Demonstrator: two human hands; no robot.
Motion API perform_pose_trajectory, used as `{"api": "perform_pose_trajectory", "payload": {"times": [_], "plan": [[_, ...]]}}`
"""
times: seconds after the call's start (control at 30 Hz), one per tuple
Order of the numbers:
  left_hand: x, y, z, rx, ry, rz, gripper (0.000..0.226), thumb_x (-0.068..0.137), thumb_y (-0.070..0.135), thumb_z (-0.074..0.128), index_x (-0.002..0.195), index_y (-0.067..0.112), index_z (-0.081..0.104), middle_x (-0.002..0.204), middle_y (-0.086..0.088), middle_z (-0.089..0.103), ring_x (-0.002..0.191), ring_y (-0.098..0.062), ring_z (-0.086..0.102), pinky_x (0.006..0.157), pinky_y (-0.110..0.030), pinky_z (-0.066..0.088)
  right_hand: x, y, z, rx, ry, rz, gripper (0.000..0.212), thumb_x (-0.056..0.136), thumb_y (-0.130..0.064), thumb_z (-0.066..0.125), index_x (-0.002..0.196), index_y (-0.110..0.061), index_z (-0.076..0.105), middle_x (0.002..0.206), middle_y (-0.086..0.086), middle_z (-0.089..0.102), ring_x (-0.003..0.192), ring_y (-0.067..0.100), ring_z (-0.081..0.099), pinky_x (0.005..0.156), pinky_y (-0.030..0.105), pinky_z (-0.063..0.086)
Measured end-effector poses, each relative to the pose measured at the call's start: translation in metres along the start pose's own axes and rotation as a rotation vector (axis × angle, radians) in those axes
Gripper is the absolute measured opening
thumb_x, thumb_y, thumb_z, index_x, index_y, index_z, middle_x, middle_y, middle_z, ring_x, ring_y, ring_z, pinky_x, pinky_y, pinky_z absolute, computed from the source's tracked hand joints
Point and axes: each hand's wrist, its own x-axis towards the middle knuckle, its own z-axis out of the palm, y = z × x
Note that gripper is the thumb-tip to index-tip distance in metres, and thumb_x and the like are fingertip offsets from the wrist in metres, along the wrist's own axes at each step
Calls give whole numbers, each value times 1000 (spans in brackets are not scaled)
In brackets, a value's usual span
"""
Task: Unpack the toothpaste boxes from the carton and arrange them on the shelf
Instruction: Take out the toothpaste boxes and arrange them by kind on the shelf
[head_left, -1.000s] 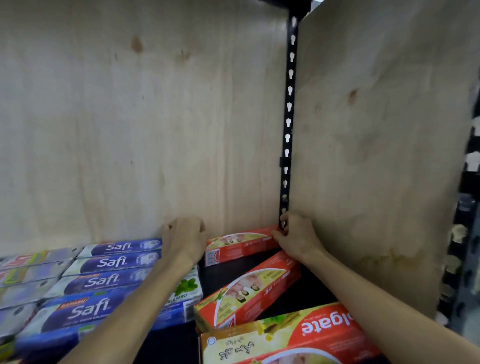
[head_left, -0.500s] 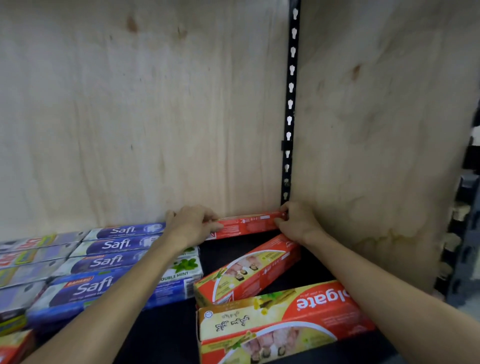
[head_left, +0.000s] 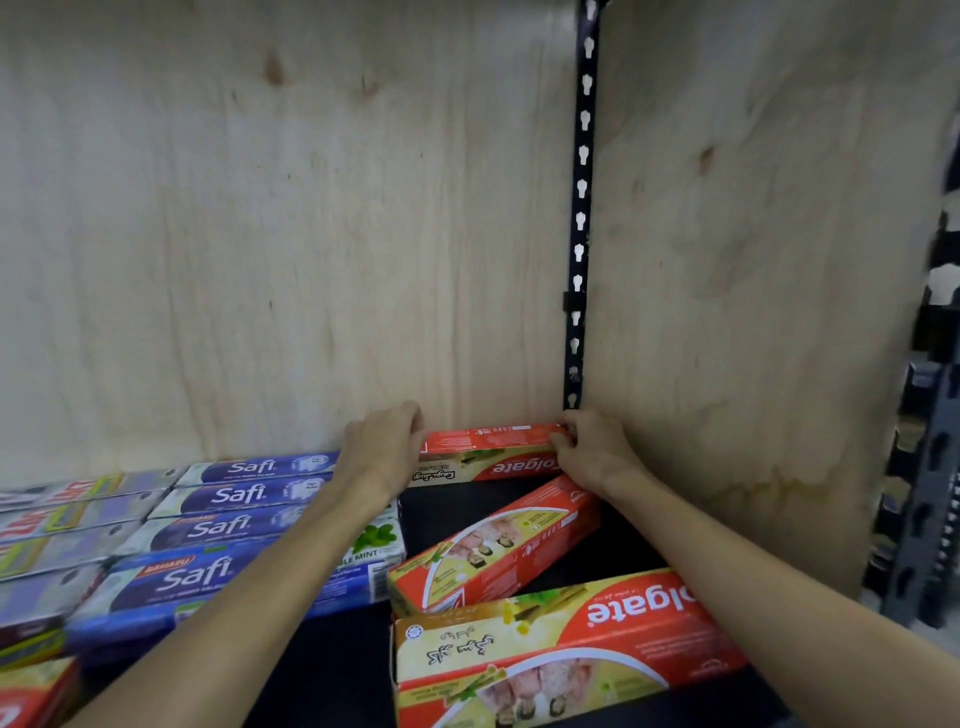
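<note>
left hand: fingers curled over the left end of the back box, gripping it; forearm runs up from lower left, crossing over the Safi boxes.
right hand: fingers pinch the right end of the back box, right at the corner where the two panels meet.
back box: red toothpaste box, held at both ends, lying lengthwise against the back panel, red side up, logo face toward camera and upside down. Whether it rests fully on the shelf, cannot tell.
middle box: red/yellow toothpaste box, lying skewed on the shelf, far end near the right wrist, near end toward the Safi boxes.
front box: larger-looking red/yellow toothpaste box, nearest the camera, logo upside down, partly under the right forearm.
Safi boxes: blue rows lying flat, left of the red ones, reaching back to the back panel; left forearm hides part of the nearest one.
grey boxes: far left, blurred, labels unreadable.
red corner: bottom-left edge, another red box, mostly cut off.
shelf: dark surface, showing between boxes.
back panel: pale plywood.
side panel: plywood on the right, close beside the right hand.
upright: black slotted strip in the corner, ending just above the right hand.
rack: grey metal frame at far right, blurred.
</note>
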Motion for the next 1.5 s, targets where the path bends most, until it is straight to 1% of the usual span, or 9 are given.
{"api": "perform_pose_trajectory", "payload": {"times": [0.17, 0.33, 0.5, 0.67, 0.83, 0.97, 1.23, 1.37, 1.5], "plan": [[-2, -3, 0, -21, -76, -50, 49, 78, 70, 64, 101, 28, 70, 103, 4, 71, 102, -19, 61, 91, -38, 45, -2, -2, 0, -16, -62, 81, 29, 103, -23, 45, 120, -7, 62, 119, 10, 65, 90, 16, 57, 77, 27, 44], [-4, 2, -2, 26, -146, 22, 59, 81, 63, 67, 133, 37, 57, 131, 8, 63, 128, -19, 46, 106, -42, 29, -2, -1, 0, 59, -102, 163, 25, 102, -25, 48, 118, -9, 58, 114, 9, 64, 89, 15, 61, 72, 27, 47], [-5, 11, -6, 40, -167, 133, 50, 88, 57, 62, 132, 35, 58, 127, 7, 63, 122, -17, 45, 102, -37, 30, -1, -5, -5, 191, 11, 105, 12, 98, -16, 53, 101, -10, 63, 97, -2, 62, 73, 0, 52, 58, 16, 37], [1, 16, -6, -7, -139, 225, 53, 89, 58, 60, 135, 34, 56, 123, 5, 66, 115, -20, 49, 96, -35, 36, -7, -15, -12, 327, 109, 13, 33, 97, -6, 50, 124, -17, 66, 112, -1, 69, 101, 9, 63, 85, 22, 50], [7, 28, -9, -443, -46, 152, 54, 85, 54, 69, 132, 29, 61, 116, 5, 67, 104, -13, 60, 92, -33, 52, -13, -24, -21, 469, 191, -242, 42, 97, -3, 49, 128, -29, 62, 116, -15, 66, 112, -4, 58, 95, 17, 47], [5, 40, -16, -675, 2, 71, 35, 90, 34, 70, 122, 24, 59, 109, 5, 59, 90, 0, 57, 71, -9, 46, -15, -34, -23, 552, 191, -304, 45, 97, -10, 54, 132, -38, 54, 124, -21, 60, 118, -2, 54, 99, 23, 45], [1, 38, -12, -1117, 32, -108, 25, 96, 23, 64, 112, 26, 45, 112, -9, 68, 95, -17, 73, 83, -38, 61, -14, -31, -3, 211, -91, -271, 67, 75, -58, 75, 133, -38, 47, 124, -17, 56, 112, 2, 55, 93, 27, 49], [-6, 35, -13, -1261, -61, -295, 45, 93, 11, 67, 123, 15, 34, 112, -24, 66, 83, -30, 76, 74, -40, 63, -10, -29, -1, 53, -36, -330, 50, 73, -41, 82, 114, -35, 55, 112, -15, 59, 100, 3, 58, 85, 32, 54], [-9, 27, -23, -1113, -20, -348, 73, 81, 24, 82, 130, 23, 28, 106, -14, 69, 77, -23, 76, 69, -36, 62, -11, -32, 3, -53, -101, -327, 49, 81, -34, 75, 125, -32, 54, 124, -8, 54, 111, 12, 56, 92, 38, 53]]}}
